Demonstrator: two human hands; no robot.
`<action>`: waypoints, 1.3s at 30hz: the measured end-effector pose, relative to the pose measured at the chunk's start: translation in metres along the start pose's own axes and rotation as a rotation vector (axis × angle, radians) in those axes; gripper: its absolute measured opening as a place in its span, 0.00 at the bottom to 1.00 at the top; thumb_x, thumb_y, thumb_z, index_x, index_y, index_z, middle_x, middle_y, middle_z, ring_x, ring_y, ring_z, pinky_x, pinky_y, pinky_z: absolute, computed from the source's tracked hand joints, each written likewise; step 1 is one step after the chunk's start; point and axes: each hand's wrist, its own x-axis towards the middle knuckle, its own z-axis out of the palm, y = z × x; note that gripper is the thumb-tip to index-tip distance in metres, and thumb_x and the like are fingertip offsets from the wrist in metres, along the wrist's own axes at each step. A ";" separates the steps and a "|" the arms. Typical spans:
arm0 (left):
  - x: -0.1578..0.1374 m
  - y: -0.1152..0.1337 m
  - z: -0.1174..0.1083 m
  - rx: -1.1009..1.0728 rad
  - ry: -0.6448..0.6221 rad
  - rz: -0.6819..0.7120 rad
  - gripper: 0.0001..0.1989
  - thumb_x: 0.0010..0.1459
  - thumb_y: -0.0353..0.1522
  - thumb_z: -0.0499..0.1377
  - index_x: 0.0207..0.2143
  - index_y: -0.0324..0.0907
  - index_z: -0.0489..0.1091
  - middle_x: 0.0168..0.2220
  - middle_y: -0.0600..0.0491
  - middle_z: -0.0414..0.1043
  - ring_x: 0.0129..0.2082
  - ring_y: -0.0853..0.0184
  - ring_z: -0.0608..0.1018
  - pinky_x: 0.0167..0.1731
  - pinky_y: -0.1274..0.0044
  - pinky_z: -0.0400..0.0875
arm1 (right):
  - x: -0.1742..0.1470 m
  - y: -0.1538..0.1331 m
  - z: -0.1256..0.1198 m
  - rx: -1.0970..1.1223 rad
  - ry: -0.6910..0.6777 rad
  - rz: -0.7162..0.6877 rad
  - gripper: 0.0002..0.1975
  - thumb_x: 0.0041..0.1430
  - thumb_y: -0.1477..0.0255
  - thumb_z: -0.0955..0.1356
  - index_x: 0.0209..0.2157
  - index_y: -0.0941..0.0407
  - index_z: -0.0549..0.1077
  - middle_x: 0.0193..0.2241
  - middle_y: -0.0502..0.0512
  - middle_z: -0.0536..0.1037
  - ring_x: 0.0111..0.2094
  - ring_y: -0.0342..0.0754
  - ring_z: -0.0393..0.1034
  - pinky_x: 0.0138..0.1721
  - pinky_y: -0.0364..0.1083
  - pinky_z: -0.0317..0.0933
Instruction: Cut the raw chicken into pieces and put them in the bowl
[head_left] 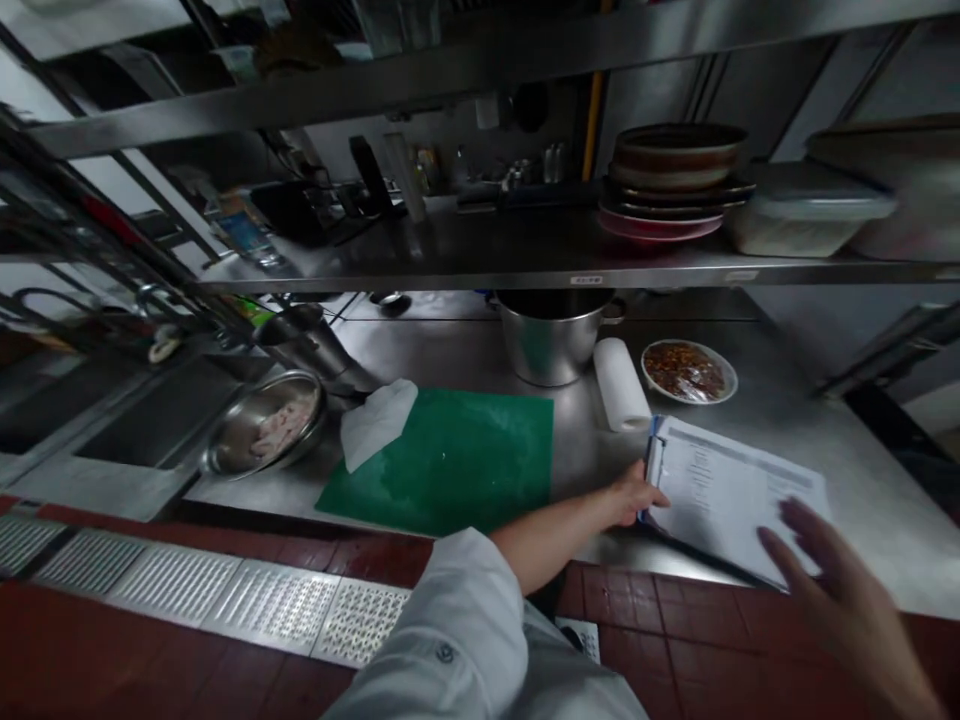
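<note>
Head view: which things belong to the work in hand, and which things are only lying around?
Likely in use:
- clipboard, held by the left hand
- printed sheet on it, near the right hand

Apparently just lying about:
- green board
- steel pot
- white roll
- wrapped dish
- metal bowl

The clipboard (655,460) is blue-edged, its sheet (731,497) white with a grey band; mat (465,460) green, roll (620,382) white, floor (619,625) dark red.

The sheet (727,480) is smooth paper; worktop (772,385) and pot (551,340) are shiny metal; the board (472,460) looks matt plastic.
</note>
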 end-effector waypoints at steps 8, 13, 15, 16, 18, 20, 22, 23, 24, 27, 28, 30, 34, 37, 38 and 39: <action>0.020 0.010 0.023 -0.170 -0.048 0.033 0.28 0.35 0.22 0.63 0.44 0.42 0.67 0.43 0.47 0.80 0.45 0.55 0.80 0.51 0.60 0.74 | -0.038 -0.049 0.077 0.004 -0.446 -0.229 0.24 0.62 0.73 0.64 0.60 0.49 0.72 0.59 0.59 0.73 0.60 0.54 0.68 0.63 0.55 0.62; 0.030 0.006 0.029 -0.191 -0.038 0.012 0.30 0.38 0.24 0.64 0.48 0.44 0.68 0.48 0.45 0.80 0.48 0.54 0.81 0.52 0.59 0.75 | -0.046 0.036 0.049 0.004 -0.203 -0.021 0.23 0.64 0.70 0.64 0.59 0.52 0.72 0.58 0.62 0.75 0.59 0.58 0.70 0.61 0.57 0.65; 0.031 0.002 0.031 -0.172 0.002 -0.001 0.29 0.40 0.24 0.64 0.48 0.44 0.68 0.48 0.45 0.80 0.47 0.55 0.81 0.51 0.60 0.75 | -0.042 0.074 0.035 0.007 -0.106 0.061 0.23 0.64 0.66 0.64 0.59 0.54 0.73 0.58 0.64 0.75 0.58 0.60 0.71 0.59 0.58 0.67; 0.033 0.000 0.032 -0.156 0.021 0.002 0.29 0.41 0.24 0.63 0.49 0.44 0.68 0.48 0.46 0.80 0.47 0.56 0.81 0.51 0.61 0.76 | -0.038 0.094 0.028 0.007 -0.059 0.098 0.24 0.64 0.65 0.65 0.59 0.55 0.73 0.58 0.65 0.75 0.58 0.60 0.71 0.58 0.58 0.68; 0.038 -0.006 0.034 -0.093 0.079 0.018 0.29 0.42 0.24 0.63 0.50 0.44 0.69 0.48 0.47 0.80 0.46 0.57 0.82 0.50 0.63 0.76 | -0.025 0.131 0.013 -0.001 0.021 0.153 0.26 0.62 0.62 0.65 0.59 0.57 0.73 0.58 0.67 0.75 0.56 0.62 0.72 0.56 0.58 0.69; 0.043 -0.014 0.035 -0.016 0.180 0.005 0.28 0.43 0.23 0.63 0.50 0.44 0.69 0.47 0.47 0.81 0.44 0.58 0.82 0.45 0.66 0.78 | -0.006 0.165 -0.004 -0.028 0.071 0.175 0.27 0.61 0.59 0.65 0.57 0.58 0.73 0.57 0.68 0.75 0.55 0.63 0.73 0.56 0.60 0.68; 0.046 -0.023 0.039 0.013 0.276 -0.045 0.26 0.44 0.23 0.63 0.49 0.43 0.69 0.44 0.46 0.82 0.40 0.57 0.83 0.40 0.67 0.79 | 0.019 0.193 -0.024 -0.085 0.078 0.161 0.29 0.60 0.57 0.65 0.56 0.60 0.73 0.55 0.71 0.76 0.55 0.64 0.73 0.57 0.60 0.66; 0.046 -0.027 0.041 0.005 0.308 -0.064 0.25 0.45 0.24 0.64 0.48 0.42 0.69 0.44 0.45 0.82 0.39 0.57 0.83 0.37 0.67 0.80 | 0.033 0.204 -0.034 -0.126 0.070 0.143 0.30 0.60 0.56 0.64 0.56 0.61 0.73 0.54 0.72 0.76 0.55 0.65 0.72 0.57 0.61 0.66; 0.046 -0.031 0.044 -0.007 0.333 -0.073 0.25 0.46 0.25 0.65 0.48 0.42 0.69 0.43 0.45 0.82 0.37 0.57 0.84 0.36 0.67 0.80 | 0.048 0.213 -0.045 -0.175 0.058 0.119 0.31 0.61 0.55 0.63 0.56 0.62 0.73 0.53 0.73 0.76 0.54 0.65 0.72 0.57 0.60 0.65; 0.042 -0.044 0.057 -0.011 0.428 -0.054 0.23 0.47 0.27 0.68 0.47 0.41 0.69 0.41 0.45 0.83 0.35 0.58 0.84 0.35 0.68 0.80 | 0.096 0.228 -0.070 -0.333 0.004 0.036 0.32 0.64 0.54 0.60 0.57 0.65 0.72 0.50 0.74 0.77 0.53 0.64 0.71 0.55 0.58 0.64; 0.041 -0.048 0.061 0.002 0.471 -0.043 0.22 0.47 0.27 0.69 0.46 0.41 0.70 0.40 0.46 0.83 0.34 0.58 0.84 0.34 0.68 0.80 | 0.111 0.229 -0.076 -0.378 -0.018 0.017 0.32 0.64 0.55 0.60 0.57 0.65 0.72 0.49 0.73 0.77 0.52 0.63 0.71 0.54 0.57 0.64; 0.040 -0.055 0.068 0.025 0.541 -0.013 0.22 0.46 0.27 0.69 0.45 0.40 0.71 0.39 0.46 0.83 0.34 0.59 0.84 0.34 0.70 0.79 | 0.135 0.229 -0.082 -0.440 -0.079 -0.010 0.31 0.65 0.55 0.60 0.56 0.65 0.74 0.45 0.71 0.78 0.49 0.61 0.72 0.53 0.54 0.64; 0.037 -0.064 0.076 -0.001 0.580 0.049 0.25 0.46 0.27 0.70 0.48 0.40 0.71 0.41 0.46 0.83 0.36 0.60 0.84 0.36 0.71 0.79 | 0.156 0.228 -0.078 -0.452 -0.173 -0.034 0.25 0.63 0.57 0.64 0.47 0.61 0.79 0.42 0.67 0.78 0.44 0.58 0.73 0.49 0.51 0.65; 0.035 -0.066 0.079 -0.027 0.581 0.058 0.25 0.46 0.26 0.70 0.48 0.40 0.71 0.41 0.45 0.83 0.35 0.60 0.84 0.36 0.70 0.79 | 0.155 0.230 -0.073 -0.374 -0.137 -0.043 0.23 0.61 0.57 0.64 0.44 0.62 0.78 0.40 0.68 0.78 0.42 0.59 0.72 0.47 0.52 0.65; 0.035 -0.065 0.079 -0.032 0.586 0.061 0.25 0.45 0.26 0.70 0.48 0.40 0.71 0.41 0.45 0.83 0.35 0.60 0.84 0.36 0.70 0.79 | 0.153 0.231 -0.072 -0.340 -0.110 -0.046 0.23 0.60 0.56 0.65 0.43 0.61 0.78 0.40 0.67 0.78 0.42 0.59 0.72 0.46 0.52 0.65; 0.034 -0.065 0.080 -0.038 0.591 0.063 0.25 0.45 0.26 0.70 0.47 0.40 0.71 0.41 0.46 0.83 0.35 0.60 0.83 0.36 0.69 0.79 | 0.152 0.232 -0.071 -0.304 -0.081 -0.043 0.22 0.59 0.56 0.65 0.41 0.60 0.77 0.39 0.67 0.78 0.42 0.59 0.72 0.45 0.53 0.65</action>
